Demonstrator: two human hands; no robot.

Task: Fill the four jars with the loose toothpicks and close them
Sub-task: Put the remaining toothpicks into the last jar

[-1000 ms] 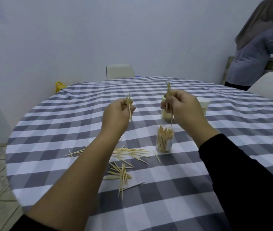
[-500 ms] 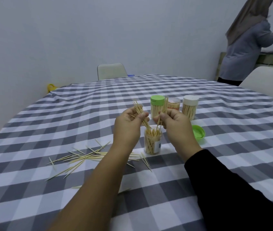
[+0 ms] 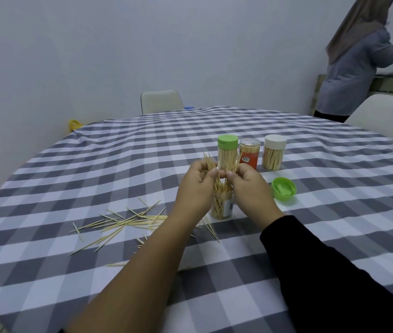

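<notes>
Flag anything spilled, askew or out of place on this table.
Toothpicks lie scattered across the tablecloth left of the open jar. Its green lid rests upside down to the right. The three jars behind stand upright and capped.

Round table under grey-and-white check cloth; my left hand and right hand meet thumb to thumb above the open jar, each pinching a small bunch of toothpicks fanned upward; jar stands upright, partly filled; loose toothpicks scattered on the cloth to its left; green lid lying open-side up to its right; behind, three closed jars in a row: green-capped jar, orange-labelled jar, white-capped jar; another person standing far right.
</notes>
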